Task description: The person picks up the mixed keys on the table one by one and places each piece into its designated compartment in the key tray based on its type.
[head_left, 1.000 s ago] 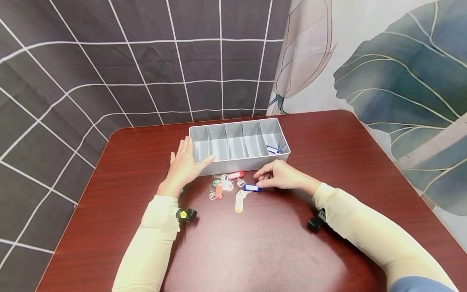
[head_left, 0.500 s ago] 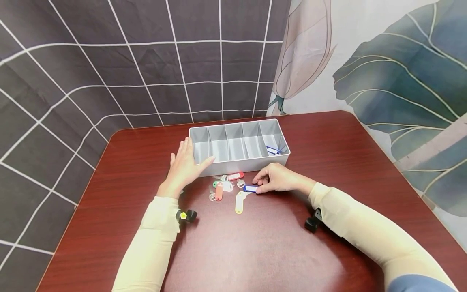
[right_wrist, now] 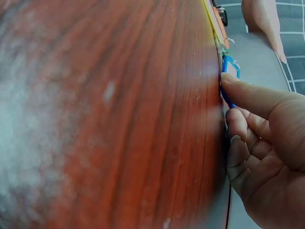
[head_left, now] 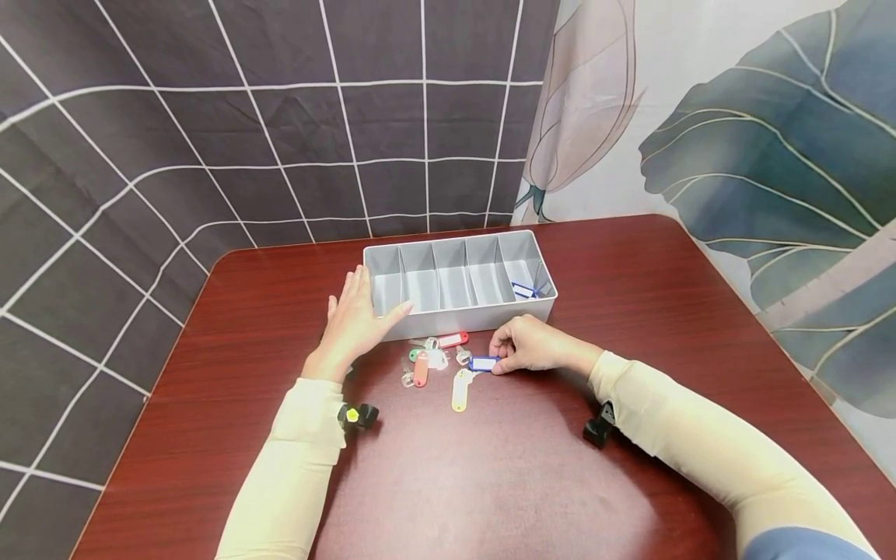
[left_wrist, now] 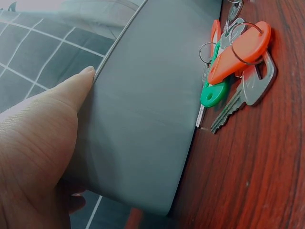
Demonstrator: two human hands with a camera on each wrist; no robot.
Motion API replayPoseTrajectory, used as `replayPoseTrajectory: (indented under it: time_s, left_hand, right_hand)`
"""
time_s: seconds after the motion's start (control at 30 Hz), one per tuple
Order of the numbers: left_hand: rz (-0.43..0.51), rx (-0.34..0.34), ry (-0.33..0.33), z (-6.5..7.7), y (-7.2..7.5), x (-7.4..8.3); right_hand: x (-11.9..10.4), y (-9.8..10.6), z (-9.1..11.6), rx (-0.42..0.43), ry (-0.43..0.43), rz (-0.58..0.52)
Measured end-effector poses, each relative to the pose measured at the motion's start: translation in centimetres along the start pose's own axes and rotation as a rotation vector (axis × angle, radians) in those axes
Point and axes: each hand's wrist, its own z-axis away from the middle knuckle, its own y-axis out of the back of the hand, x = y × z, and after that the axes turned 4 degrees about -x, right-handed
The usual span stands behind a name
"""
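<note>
My right hand [head_left: 533, 344] pinches a blue key tag [head_left: 481, 363] between thumb and fingers, just in front of the grey divided box [head_left: 462, 319]. In the right wrist view the thumb lies along the edge of that blue tag [right_wrist: 231, 68]. At the box's left end my left hand [head_left: 352, 320] rests with straight fingers along the side, its thumb on the front rim. A yellow key tag [head_left: 459, 391], an orange one [head_left: 421, 369] and a red one [head_left: 453, 339] lie nearby. The left wrist view shows a green tag [left_wrist: 213, 94] under the orange one, with keys [left_wrist: 255, 85].
Blue key tags [head_left: 523, 291] lie in the box's rightmost compartment. The box stands on a red-brown table [head_left: 532, 467] near its back edge, with a dark gridded curtain [head_left: 280, 124] behind. Cameras are strapped to both wrists.
My right hand has moved slightly and its fingers have closed on the blue key tag, which has shifted a little. The left hand stays on the box.
</note>
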Motion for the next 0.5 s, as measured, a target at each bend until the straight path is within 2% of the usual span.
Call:
replayPoseTrajectory:
  time_s: [0.2, 0.5]
  left_hand:
    - [-0.004, 0.007, -0.005, -0.03, -0.04, -0.08]
    - [-0.004, 0.002, -0.005, -0.03, -0.13, -0.19]
  right_hand:
    - [0.07, 0.06, 0.05, -0.013, -0.016, 0.008]
    - [0.19, 0.15, 0.44, 0.003, 0.019, -0.044]
